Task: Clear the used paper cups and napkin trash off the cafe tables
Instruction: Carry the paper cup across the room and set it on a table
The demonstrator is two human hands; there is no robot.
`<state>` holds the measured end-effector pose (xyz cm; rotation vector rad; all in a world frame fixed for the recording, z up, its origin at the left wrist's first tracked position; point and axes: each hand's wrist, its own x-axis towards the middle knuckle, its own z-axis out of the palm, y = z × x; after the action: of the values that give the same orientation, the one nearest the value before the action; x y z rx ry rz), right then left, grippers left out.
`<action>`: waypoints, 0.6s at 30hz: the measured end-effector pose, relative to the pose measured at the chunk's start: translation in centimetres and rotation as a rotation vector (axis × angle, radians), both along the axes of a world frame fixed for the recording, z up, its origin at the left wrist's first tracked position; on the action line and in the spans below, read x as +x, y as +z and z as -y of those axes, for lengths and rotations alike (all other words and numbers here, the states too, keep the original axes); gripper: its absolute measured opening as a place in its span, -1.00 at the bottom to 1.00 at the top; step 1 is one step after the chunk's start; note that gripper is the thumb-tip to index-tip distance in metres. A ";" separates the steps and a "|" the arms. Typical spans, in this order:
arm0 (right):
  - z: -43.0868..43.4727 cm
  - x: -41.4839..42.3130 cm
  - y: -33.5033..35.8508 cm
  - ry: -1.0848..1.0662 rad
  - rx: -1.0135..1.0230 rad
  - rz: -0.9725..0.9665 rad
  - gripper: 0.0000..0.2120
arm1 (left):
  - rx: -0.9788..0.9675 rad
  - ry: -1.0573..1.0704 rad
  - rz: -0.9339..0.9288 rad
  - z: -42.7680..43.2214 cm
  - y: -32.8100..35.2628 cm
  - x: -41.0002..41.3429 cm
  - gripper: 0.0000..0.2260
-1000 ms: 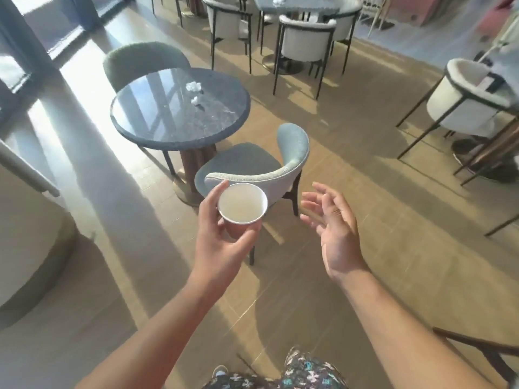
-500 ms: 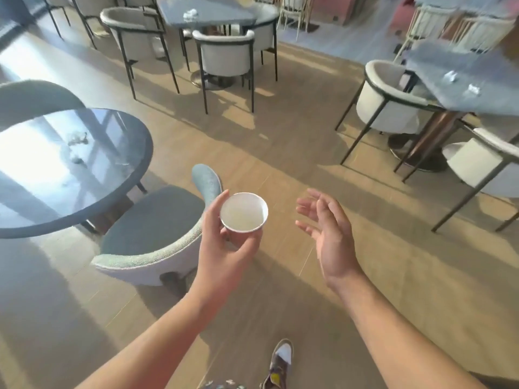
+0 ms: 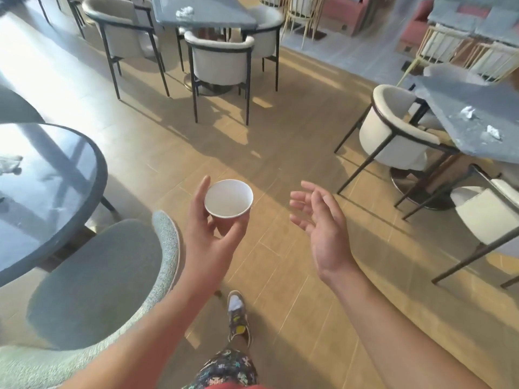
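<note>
Paper cup [image 3: 229, 198], upright and empty, sits in the left grip [image 3: 210, 234], fingers curled round it; right grip [image 3: 323, 228] beside it spread wide, holding nothing.

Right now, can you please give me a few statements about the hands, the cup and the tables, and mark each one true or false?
1. The left hand holds a white paper cup. True.
2. The right hand holds a napkin. False: it is open and empty.
3. The cup is full of coffee. False: it looks empty.
4. Two crumpled napkins lie on the grey table at the right. True.
5. The far table is bare. False: a crumpled napkin lies on it.
</note>
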<state>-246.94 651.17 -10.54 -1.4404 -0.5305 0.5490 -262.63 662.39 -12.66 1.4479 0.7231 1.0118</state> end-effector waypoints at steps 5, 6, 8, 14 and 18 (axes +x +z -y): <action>-10.4 8.3 1.0 0.074 -0.019 0.030 -0.68 | 0.006 0.019 -0.003 -9.7 -0.5 8.1 -0.26; -12.6 9.7 1.4 0.088 -0.012 0.037 -0.68 | 0.015 0.027 -0.007 -11.7 -0.3 9.4 -0.24; -17.0 12.4 1.9 0.102 -0.001 0.035 -0.67 | 0.027 0.035 -0.025 -15.7 0.0 11.6 -0.20; -29.6 18.6 2.4 0.198 0.015 0.025 -0.64 | 0.017 0.090 -0.047 -26.0 0.3 16.6 -0.16; -38.3 22.7 1.6 0.303 0.020 0.014 -0.62 | -0.012 0.177 -0.052 -33.4 -0.1 20.0 -0.12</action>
<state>-224.19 689.50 -8.95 -1.3535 -0.7702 0.7710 -242.68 695.79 -12.78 1.4229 0.9061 1.1060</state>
